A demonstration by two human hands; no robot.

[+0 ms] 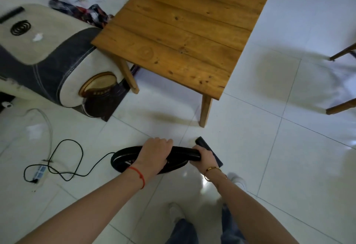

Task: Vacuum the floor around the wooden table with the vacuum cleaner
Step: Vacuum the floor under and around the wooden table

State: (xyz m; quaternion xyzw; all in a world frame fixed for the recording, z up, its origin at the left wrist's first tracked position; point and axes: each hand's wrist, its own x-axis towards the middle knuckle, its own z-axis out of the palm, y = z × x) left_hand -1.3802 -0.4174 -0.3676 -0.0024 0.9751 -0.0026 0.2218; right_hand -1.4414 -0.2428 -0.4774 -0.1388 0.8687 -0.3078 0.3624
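At about 9 o'clock the black power cord [63, 159] is trailing off to a power strip [39, 173]; the left hand [155, 152] is wrapping fully round the looped vacuum hose [125, 157]. Right hand [205, 160] is closing on the nozzle [204, 143] at 6 o'clock from the wooden worktop [179, 31]. Hose looks light but floppy, so gripping near the stiff nozzle seems smartest.
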